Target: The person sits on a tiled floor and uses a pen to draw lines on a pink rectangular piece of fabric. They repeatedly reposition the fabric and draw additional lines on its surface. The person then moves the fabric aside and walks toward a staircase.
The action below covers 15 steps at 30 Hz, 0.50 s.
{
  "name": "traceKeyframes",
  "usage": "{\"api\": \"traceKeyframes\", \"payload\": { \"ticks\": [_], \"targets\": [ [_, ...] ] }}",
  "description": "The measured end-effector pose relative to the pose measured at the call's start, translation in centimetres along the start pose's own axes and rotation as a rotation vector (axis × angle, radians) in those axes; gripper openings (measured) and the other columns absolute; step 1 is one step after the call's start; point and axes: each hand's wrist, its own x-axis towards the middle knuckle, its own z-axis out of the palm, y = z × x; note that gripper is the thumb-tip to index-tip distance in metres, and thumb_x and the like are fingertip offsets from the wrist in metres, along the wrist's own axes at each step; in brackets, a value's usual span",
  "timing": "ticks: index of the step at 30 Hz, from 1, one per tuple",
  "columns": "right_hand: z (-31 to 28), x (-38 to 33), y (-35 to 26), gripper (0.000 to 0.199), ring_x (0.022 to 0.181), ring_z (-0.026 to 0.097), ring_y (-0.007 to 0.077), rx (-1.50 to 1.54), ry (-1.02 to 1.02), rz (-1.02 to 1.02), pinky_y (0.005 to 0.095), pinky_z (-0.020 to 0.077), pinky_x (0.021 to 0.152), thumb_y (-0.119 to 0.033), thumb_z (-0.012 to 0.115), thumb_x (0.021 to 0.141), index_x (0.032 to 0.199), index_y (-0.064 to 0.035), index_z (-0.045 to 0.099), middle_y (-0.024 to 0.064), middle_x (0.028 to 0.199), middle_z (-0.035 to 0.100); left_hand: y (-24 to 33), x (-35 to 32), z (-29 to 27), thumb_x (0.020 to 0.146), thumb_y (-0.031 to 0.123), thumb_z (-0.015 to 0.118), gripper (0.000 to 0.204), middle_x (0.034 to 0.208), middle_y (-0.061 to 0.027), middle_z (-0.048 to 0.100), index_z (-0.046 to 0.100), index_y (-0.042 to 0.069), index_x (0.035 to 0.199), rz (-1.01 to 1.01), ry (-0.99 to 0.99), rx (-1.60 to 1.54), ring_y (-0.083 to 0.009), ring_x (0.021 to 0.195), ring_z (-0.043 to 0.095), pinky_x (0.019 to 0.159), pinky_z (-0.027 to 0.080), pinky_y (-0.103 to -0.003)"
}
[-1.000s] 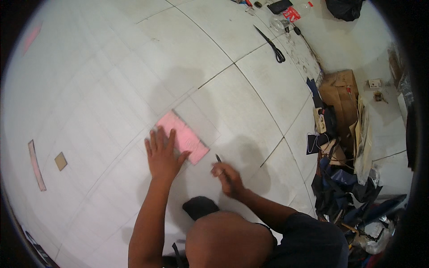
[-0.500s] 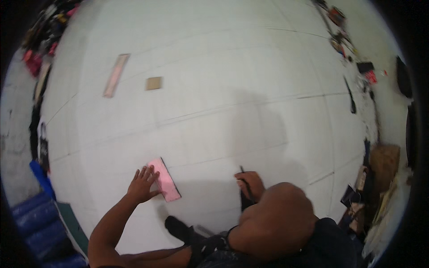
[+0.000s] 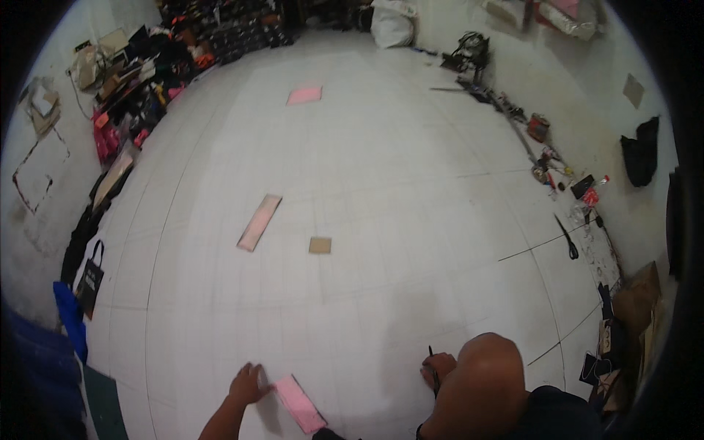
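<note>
My left hand is off the face of a pink rectangular strip with a dark edge, lying on the white surface. Its fingers are apart, with a fingertip close to the strip's upper left edge; whether it touches, I cannot tell. In my right hand, over to the right, a thin dark pen is gripped, its end sticking out past the fingers. Ahead lie a longer pale pink strip with dark edges and a small brown square piece.
Farther off lies a pink rectangular piece. Dark-handled scissors rest at the right edge. Heaped goods line the left wall, including a black bag and a blue item. A white sack stands at the far end.
The view has tipped up, showing more of the far end. My left hand has come off the pink strip's face to its left side. The right hand still grips the pen.
</note>
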Motion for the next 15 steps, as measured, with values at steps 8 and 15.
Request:
{"api": "traceKeyframes", "payload": {
  "ticks": [8, 15],
  "targets": [
    [-0.4, -3.2, 0.1, 0.024, 0.114, 0.054, 0.037, 0.027, -0.063, 0.082, 0.0493, 0.0396, 0.099, -0.015, 0.066, 0.093, 0.114, -0.0046, 0.06, 0.0162, 0.12, 0.061, 0.5, 1.0, -1.5, 0.079, 0.065, 0.077, 0.099, 0.159, -0.025, 0.035, 0.045, 0.005, 0.151, -0.057, -0.068, -0.095, -0.0417, 0.142, 0.045, 0.111, 0.046, -0.051],
    [-2.5, -1.8, 1.7, 0.03, 0.125, 0.049, 0.0382, 0.067, -0.002, 0.181, 0.0511, 0.0358, 0.107, -0.017, 0.064, 0.095, 0.12, -0.0032, 0.057, 0.0179, 0.131, 0.056, -2.3, -0.6, -1.4, 0.081, 0.042, 0.084, 0.085, 0.149, -0.0231, 0.044, 0.046, 0.001, 0.145, -0.1, 0.054, -0.239, -0.0406, 0.138, 0.046, 0.114, 0.042, -0.049]
  ]
}}
